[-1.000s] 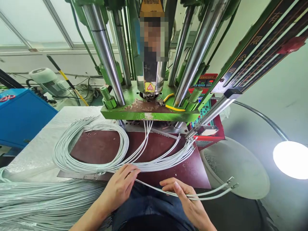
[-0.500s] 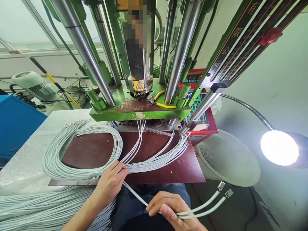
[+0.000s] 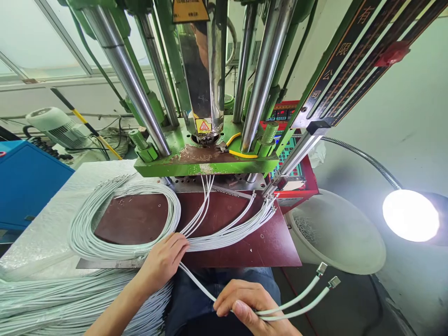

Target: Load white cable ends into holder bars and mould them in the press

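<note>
Hardly anything moved: right hand (image 3: 252,305) still pinches two wires (image 3: 304,288) (metal tips poking out free) low and near. Next, left hand (image 3: 163,261) presses the bundle (image 3: 217,242) on the board (image 3: 140,217), keeping it flat; its grip I cannot tell. Behind stands the press (image 3: 206,163).

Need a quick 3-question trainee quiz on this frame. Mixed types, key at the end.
1. Multiple choice: the cable ends with metal terminals stick out from A) the left hand, B) the right hand, C) neither.
2. True or false: the left hand rests inside the white bucket.
3. Fill in: the yellow-handled pliers lie on the press's ____ platen.
Key: 1 B. 2 false; it lies on the cable bundle at the brown board's front edge. 3 green.
</note>
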`<action>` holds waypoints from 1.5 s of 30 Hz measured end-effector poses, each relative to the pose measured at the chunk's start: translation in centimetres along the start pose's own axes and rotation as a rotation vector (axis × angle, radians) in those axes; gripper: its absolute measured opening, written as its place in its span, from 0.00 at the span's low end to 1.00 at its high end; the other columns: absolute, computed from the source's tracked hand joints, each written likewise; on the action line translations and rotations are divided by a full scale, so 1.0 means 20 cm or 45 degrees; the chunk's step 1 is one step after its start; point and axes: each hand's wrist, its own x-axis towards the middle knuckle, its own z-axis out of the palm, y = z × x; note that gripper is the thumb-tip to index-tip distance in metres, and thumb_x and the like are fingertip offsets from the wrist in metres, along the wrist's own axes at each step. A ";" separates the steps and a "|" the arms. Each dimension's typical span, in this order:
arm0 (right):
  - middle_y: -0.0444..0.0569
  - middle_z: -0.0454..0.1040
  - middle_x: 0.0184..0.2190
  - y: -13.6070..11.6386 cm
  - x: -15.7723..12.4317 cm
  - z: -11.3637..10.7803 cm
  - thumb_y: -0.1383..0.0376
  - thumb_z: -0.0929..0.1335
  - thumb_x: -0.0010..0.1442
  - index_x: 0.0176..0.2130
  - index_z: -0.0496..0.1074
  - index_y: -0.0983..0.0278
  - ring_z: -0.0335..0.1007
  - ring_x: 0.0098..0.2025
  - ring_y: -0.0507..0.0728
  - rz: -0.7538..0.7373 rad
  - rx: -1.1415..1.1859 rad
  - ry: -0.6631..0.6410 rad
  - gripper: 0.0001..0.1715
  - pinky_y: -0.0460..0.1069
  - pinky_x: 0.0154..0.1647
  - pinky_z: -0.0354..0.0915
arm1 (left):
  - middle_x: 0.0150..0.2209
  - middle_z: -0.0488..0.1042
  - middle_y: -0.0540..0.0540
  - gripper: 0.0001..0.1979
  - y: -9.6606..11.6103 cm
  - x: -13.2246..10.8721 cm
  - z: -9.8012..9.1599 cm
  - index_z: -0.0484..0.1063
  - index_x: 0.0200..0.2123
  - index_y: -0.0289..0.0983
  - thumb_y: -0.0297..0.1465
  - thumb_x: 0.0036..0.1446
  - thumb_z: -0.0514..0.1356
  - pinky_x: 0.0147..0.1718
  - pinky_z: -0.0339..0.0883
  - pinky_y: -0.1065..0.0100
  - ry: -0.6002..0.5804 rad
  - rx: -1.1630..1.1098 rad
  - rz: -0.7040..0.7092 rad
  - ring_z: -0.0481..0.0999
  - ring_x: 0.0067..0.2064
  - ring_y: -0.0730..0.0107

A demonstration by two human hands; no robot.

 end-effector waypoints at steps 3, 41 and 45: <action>0.56 0.79 0.36 -0.01 0.00 0.00 0.59 0.61 0.70 0.42 0.78 0.66 0.76 0.41 0.55 -0.012 0.002 0.007 0.20 0.47 0.43 0.70 | 0.30 0.78 0.49 0.10 -0.02 0.01 -0.06 0.70 0.35 0.38 0.32 0.65 0.51 0.32 0.69 0.70 -0.019 -0.200 -0.278 0.75 0.30 0.71; 0.55 0.74 0.53 0.06 0.28 -0.07 0.51 0.66 0.64 0.51 0.75 0.60 0.68 0.55 0.63 0.171 0.895 0.555 0.22 0.61 0.56 0.64 | 0.36 0.76 0.49 0.08 0.20 0.32 -0.33 0.72 0.32 0.38 0.34 0.59 0.57 0.41 0.66 0.69 -0.589 -0.736 -0.248 0.73 0.38 0.69; 0.55 0.77 0.46 -0.11 0.31 -0.14 0.53 0.64 0.65 0.46 0.76 0.62 0.71 0.52 0.64 -0.085 0.743 0.548 0.20 0.62 0.52 0.67 | 0.34 0.77 0.48 0.12 0.22 0.38 -0.38 0.75 0.36 0.36 0.38 0.62 0.56 0.39 0.65 0.70 -0.601 -0.834 -0.290 0.73 0.37 0.68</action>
